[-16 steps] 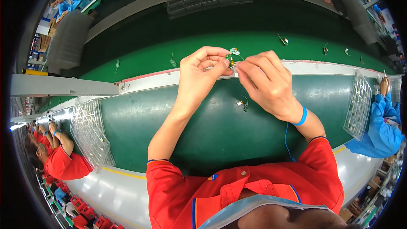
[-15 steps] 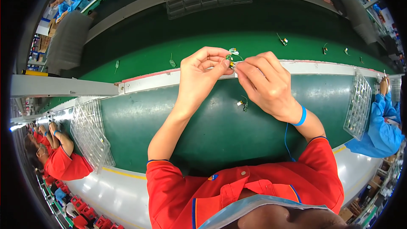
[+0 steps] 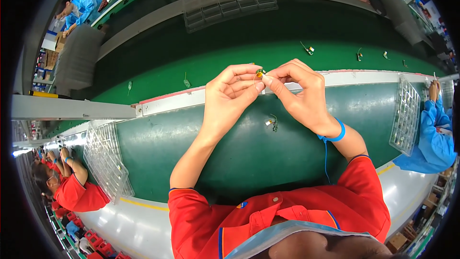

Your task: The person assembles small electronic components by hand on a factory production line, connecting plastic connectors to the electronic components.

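Head view: both hands meet above the white rail [image 3: 175, 101] at the far edge of the green bench [image 3: 225, 163], pinching a small green circuit board [image 3: 262, 72] with a yellow part between them; the left hand [image 3: 232, 88] and right hand [image 3: 302, 91] grip with thumb and fingertips. A pull by either hand could strain the board's thin wire, and a loose pinch could drop it. The wrist strap's cord [image 3: 326, 160] could snag if the right arm swings toward the second board [image 3: 274, 123].
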Demonstrator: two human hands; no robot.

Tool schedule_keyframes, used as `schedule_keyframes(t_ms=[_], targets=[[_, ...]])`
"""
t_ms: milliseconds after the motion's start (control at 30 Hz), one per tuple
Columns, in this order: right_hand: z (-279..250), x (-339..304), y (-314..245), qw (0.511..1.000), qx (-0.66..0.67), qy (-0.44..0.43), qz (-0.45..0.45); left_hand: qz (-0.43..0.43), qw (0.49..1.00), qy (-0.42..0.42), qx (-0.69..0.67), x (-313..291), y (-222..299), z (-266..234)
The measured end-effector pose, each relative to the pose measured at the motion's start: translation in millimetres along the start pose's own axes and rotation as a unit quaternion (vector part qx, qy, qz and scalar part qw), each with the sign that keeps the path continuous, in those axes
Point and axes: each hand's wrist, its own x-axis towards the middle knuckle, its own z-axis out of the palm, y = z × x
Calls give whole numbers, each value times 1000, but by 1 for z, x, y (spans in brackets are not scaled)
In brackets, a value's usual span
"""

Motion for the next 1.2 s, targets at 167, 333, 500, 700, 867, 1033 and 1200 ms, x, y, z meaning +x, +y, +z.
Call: schedule_keyframes(t_ms=[167,333,500,700,867,1033,1200], targets=[[-3,-1,-2,999,-25,-4,-30,32,999,16,-27,-2,-3,1],[-1,-4,-4,999,-1,-22,-23,72,997,28,-4,-6,-3,1],[-3,-3,-2,999,13,-30,-10,16,997,29,-63,-5,-1,0],[-1,-2,-1,996,86,-17,17,69,997,15,-8,-5,-6,-1],[-1,-4,1,999,18,-2,-49,75,996,30,-48,-6,-9,3],[2,-2,-2,988,-33,84,-122,37,994,49,-89,-5,-8,5],[2,-3,2,991,-52,56,-113,34,994,54,-93,-5,-8,6]])
